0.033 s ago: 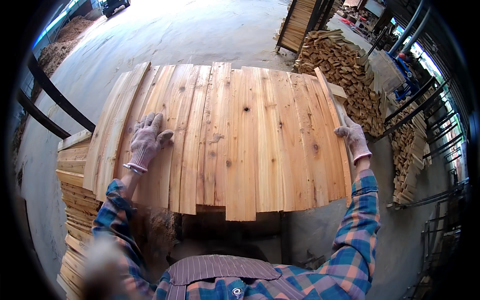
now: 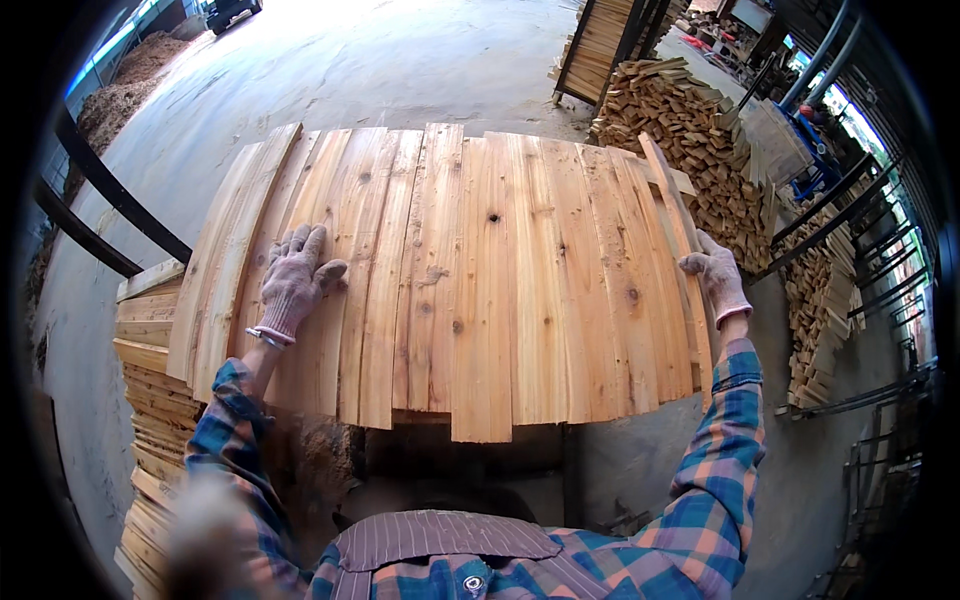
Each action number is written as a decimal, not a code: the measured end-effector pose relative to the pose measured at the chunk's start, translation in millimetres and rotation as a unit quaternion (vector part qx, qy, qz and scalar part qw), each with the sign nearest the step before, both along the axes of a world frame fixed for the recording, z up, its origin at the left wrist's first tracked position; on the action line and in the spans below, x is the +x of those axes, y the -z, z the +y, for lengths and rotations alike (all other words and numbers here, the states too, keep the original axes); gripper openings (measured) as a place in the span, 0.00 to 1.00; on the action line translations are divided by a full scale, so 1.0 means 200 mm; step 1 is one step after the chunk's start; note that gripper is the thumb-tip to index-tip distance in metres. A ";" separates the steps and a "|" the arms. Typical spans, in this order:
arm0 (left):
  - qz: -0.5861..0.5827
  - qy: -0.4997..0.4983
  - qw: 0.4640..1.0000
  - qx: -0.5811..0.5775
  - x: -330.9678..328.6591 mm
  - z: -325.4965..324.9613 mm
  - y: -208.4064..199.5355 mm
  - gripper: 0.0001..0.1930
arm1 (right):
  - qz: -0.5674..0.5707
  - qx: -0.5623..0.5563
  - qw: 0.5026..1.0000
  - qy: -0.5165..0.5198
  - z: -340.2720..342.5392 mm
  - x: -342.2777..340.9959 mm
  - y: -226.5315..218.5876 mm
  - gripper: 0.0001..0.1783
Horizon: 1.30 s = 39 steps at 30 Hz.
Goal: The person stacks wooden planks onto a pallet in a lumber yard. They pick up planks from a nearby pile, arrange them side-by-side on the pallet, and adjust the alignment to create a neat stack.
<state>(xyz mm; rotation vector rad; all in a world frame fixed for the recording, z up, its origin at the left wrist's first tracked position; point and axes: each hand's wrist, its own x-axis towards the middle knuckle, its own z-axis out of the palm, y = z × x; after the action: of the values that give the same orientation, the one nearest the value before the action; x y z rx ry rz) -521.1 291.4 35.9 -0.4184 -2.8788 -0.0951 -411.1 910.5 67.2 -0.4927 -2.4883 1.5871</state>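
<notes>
Several wooden boards (image 2: 480,290) lie side by side in front of me, their ends uneven along the near and far edges. My left hand (image 2: 292,284), in a pale knitted glove, rests flat on the boards at the left with its thumb spread. At the right edge, my gloved right hand (image 2: 716,277) is closed round the outer side of a narrow board (image 2: 675,220). That board is tilted on its edge, and a narrow gap separates it from the row. The fingers under it are partly hidden.
A stack of boards (image 2: 150,335) stands at the left beside dark metal bars (image 2: 110,190). Beyond the right end lies a large heap of short wood pieces (image 2: 690,150), with a rack of wood (image 2: 597,50) behind it. Concrete floor (image 2: 400,70) stretches ahead.
My right hand has moved slightly to the right with the narrow board, widening the gap beside the row. My left hand has stayed in place.
</notes>
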 end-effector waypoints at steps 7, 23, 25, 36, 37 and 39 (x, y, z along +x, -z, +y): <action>-0.009 0.013 1.000 0.019 0.01 0.01 -0.01 0.37 | -0.064 0.243 0.967 -0.034 0.24 -0.01 0.27 0.27; -0.073 -0.209 0.967 0.128 -0.01 -0.51 -0.21 0.44 | 0.240 0.436 0.844 -0.199 -1.12 0.30 -0.25 0.30; -0.081 -0.110 0.958 0.250 0.15 -0.44 -0.24 0.45 | 0.213 0.542 0.785 -0.209 -1.35 0.41 -0.31 0.33; -0.011 0.458 0.885 0.081 1.07 -0.09 -0.24 0.42 | 0.194 0.702 0.629 -0.271 -1.77 0.93 -0.19 0.28; -0.037 0.453 0.889 0.060 1.10 -0.05 -0.24 0.40 | 0.238 0.713 0.620 -0.226 -1.78 0.98 -0.13 0.28; 0.052 0.507 0.858 0.066 1.14 0.02 -0.21 0.38 | 0.242 0.657 0.676 -0.229 -1.76 1.04 -0.01 0.32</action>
<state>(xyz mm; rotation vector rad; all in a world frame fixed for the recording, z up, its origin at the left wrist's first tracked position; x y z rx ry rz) -294.1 295.2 78.0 -1.7740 -2.1976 -0.4156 -204.1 557.6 69.3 0.7004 -2.5424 -0.3584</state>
